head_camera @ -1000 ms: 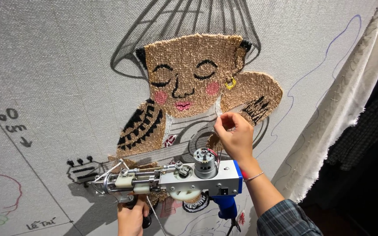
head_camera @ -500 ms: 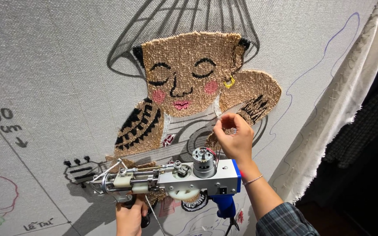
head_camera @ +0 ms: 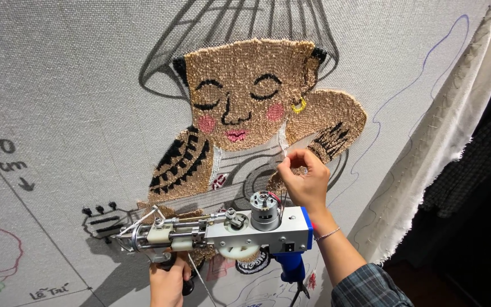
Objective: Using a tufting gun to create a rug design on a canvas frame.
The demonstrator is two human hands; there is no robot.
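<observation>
A silver tufting gun [head_camera: 223, 230] with a blue rear handle is held sideways in front of a stretched grey cloth [head_camera: 75, 85]. My left hand [head_camera: 169, 281] grips its lower front handle from below. My right hand [head_camera: 302, 182] is raised above the gun's motor, fingertips pinched on a thin white yarn strand [head_camera: 283, 149] that lies against the tufted figure [head_camera: 245, 113]. The figure has a tan face, black brows, pink cheeks and a patterned arm. My right wrist wears a thin bracelet and a plaid sleeve.
Black outline drawing and handwritten marks with arrows cover the cloth around the figure. The cloth's frayed white edge [head_camera: 444, 131] runs down the right side, with dark room space [head_camera: 484, 216] beyond it. A thin yarn trails below the gun.
My right hand has stayed pinched at the white strand by the figure's shoulder, shifting slightly. The gun and my left hand have barely moved; the view drifted a little.
</observation>
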